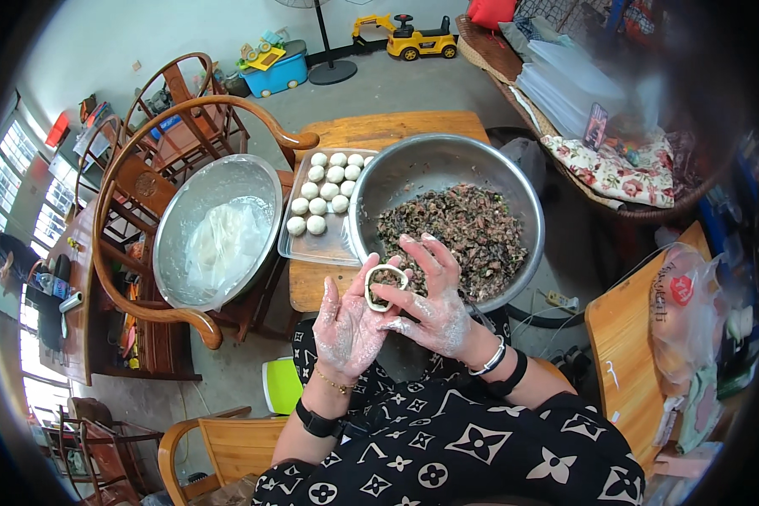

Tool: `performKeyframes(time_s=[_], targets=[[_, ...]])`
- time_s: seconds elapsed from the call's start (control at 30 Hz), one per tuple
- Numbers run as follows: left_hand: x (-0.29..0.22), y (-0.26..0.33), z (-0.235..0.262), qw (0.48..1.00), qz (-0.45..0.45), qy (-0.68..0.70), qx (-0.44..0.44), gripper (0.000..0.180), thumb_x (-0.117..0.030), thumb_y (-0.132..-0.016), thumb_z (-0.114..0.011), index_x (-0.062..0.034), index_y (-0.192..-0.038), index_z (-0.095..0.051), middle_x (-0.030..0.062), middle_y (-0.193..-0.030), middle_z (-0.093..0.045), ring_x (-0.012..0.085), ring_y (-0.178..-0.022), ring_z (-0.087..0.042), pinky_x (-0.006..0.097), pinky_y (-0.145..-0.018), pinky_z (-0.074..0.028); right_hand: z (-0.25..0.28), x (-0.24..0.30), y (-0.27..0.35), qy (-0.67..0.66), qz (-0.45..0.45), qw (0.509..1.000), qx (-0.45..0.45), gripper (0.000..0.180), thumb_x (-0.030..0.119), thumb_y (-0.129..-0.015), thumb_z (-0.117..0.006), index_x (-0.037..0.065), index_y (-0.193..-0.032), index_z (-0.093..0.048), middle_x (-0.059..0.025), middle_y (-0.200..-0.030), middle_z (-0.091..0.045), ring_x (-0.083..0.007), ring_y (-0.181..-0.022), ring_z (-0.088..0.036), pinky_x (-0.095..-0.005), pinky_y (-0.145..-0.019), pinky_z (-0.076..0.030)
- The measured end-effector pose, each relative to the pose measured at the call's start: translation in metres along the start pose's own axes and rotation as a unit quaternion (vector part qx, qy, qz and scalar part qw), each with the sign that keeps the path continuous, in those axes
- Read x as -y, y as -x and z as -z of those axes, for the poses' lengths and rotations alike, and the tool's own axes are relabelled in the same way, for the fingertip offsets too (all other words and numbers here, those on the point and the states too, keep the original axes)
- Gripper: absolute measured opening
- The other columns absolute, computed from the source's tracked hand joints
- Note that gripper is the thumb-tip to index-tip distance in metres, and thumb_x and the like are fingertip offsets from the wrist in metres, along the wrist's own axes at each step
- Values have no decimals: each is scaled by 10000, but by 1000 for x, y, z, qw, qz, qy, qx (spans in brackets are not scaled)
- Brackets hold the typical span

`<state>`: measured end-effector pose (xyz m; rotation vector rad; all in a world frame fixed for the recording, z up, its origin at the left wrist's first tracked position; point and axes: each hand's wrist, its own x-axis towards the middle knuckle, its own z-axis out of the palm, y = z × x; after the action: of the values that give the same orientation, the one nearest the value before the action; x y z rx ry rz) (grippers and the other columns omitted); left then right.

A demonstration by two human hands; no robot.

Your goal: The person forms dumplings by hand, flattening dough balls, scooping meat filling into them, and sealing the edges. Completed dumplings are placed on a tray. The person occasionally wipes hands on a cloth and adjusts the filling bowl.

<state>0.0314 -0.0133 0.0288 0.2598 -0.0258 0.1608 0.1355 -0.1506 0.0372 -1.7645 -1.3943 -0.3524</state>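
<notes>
A dough wrapper, shaped like a small cup with a round open rim, rests against the fingers of my left hand. Dark chopped filling shows inside it. From the other side my right hand works at the rim, index finger and thumb on the dough, other fingers raised. White flour coats both hands. Just beyond them stands a wide steel bowl of chopped meat-and-greens filling. Left of this bowl, a clear plastic tray carries several round white dough balls.
Bowl and tray share a wooden table. At left, a steel basin with plastic-covered dough sits by a wooden armchair. Another wooden surface at right holds plastic bags. A power strip and cables lie on the floor.
</notes>
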Motion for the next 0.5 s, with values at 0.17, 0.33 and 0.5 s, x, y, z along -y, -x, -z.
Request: performKeyframes(time_s=[0.17,0.33,0.5], targets=[[4,2,11,1000,-13,-25,-3,634,-413,-1077,-355,-22,-1561,-233,218,-1586,-292,355,-1448,-341,464,-1174,-323,0,-3,-2,27,23,999,-21,290,235,-774,-807,214,-1059,-757,-156,-1499,-461,-412,-1425,-279,-510,-1137,-262],[11,-1,13,994,-47,-95,16,581,-256,-1050,-467,-20,-1543,-273,203,-1574,-325,350,-1425,-384,469,-1167,-346,2,-3,-6,-6,10,998,-64,246,196,-790,-790,187,-1033,-757,-155,-1486,-479,-403,-1417,-305,-499,-1141,-269],[15,1,15,988,-105,-117,8,531,-189,-1038,-500,-53,-1522,-330,206,-1561,-354,370,-1414,-400,456,-1162,-369,-6,-2,-5,-43,-47,994,-85,569,392,-824,-773,97,-1287,-621,-211,-1549,-355,-429,-1426,-279,-533,-1161,-234]])
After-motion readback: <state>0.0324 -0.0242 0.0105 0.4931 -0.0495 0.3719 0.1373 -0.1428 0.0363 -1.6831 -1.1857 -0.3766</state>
